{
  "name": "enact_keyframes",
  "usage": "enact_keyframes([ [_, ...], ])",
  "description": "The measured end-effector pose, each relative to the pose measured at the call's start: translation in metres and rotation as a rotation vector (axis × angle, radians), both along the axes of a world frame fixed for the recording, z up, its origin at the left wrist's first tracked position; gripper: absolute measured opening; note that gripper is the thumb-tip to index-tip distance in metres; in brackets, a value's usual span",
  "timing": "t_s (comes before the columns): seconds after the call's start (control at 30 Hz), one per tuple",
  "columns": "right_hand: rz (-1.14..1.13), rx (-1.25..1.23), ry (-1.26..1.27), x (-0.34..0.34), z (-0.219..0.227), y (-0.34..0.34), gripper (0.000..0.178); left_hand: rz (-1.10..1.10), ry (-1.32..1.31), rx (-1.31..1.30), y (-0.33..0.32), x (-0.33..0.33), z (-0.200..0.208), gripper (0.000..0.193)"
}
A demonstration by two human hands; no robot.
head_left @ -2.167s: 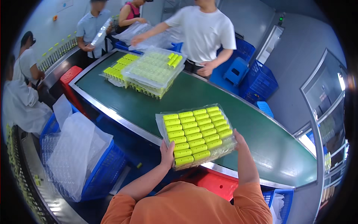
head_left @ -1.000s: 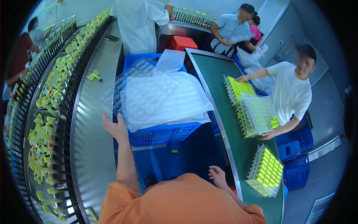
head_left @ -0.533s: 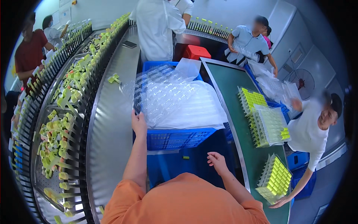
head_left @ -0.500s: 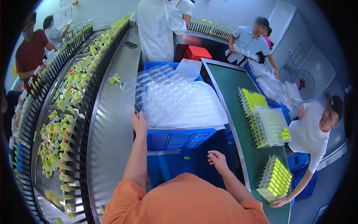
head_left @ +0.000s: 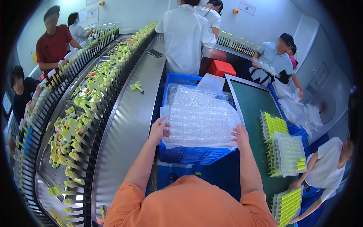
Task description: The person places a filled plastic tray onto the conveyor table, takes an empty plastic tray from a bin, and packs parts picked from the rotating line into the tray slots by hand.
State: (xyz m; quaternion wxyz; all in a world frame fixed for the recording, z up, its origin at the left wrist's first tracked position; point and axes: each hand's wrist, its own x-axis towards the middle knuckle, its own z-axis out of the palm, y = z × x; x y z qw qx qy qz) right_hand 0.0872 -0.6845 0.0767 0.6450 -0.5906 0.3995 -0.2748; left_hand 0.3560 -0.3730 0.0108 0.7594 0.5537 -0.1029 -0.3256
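A clear moulded plastic tray (head_left: 200,115) lies over a thin white sheet (head_left: 200,144) atop a blue plastic crate (head_left: 196,156). I see the left hand (head_left: 158,130) at its near left edge, the right hand (head_left: 241,137) at its near right, both with fingers parted wide; a green-topped table (head_left: 252,100) stands right.

Landmark: long green-topped table with pale metal rim (head_left: 251,94). Beyond its far end: smooth pale blue-white wall (head_left: 272,24), white paper notice (head_left: 247,7) up there, small orange wall box (head_left: 236,11) beside it. Just off its far-left corner: red plastic stool (head_left: 222,68). Well left of it: long stainless-steel counter (head_left: 124,125), glare streaks on top, then curved black slatted rack (head_left: 89,178). Right of it: round fan (head_left: 322,106), blurred. Dark blue floor (head_left: 227,178) along its near-left side. Light's cool white.
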Motion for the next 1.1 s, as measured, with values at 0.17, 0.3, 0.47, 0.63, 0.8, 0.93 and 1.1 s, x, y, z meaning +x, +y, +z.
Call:
enact_keyframes([
  [0.17,0.096,-0.059,0.287,-0.001,-0.011,-0.055,0.065,-0.091,-0.005,0.128,-0.015,0.014,-0.002,0.047],
  [0.3,0.081,-0.602,0.696,-0.007,-0.054,-0.102,0.065,-0.017,-0.485,0.342,-0.037,0.042,-0.037,0.040],
  [0.47,0.079,-0.081,0.568,0.015,-0.022,-0.067,0.061,-0.087,-0.403,0.352,-0.052,0.051,-0.042,0.051],
  [0.63,0.147,0.217,0.261,0.018,-0.038,-0.079,0.052,-0.114,-0.332,0.460,-0.066,0.043,-0.012,0.055],
  [0.8,0.182,0.228,0.011,0.035,-0.036,-0.088,0.047,-0.021,-0.313,0.485,-0.067,0.042,-0.024,0.055],
  [0.93,0.236,0.131,-0.126,0.051,0.005,-0.070,0.042,0.201,-0.351,0.277,-0.044,0.037,-0.020,0.048],
  [1.1,0.304,0.128,-0.208,0.052,0.037,-0.051,0.043,0.501,-0.279,0.085,0.002,0.005,-0.004,0.038],
])
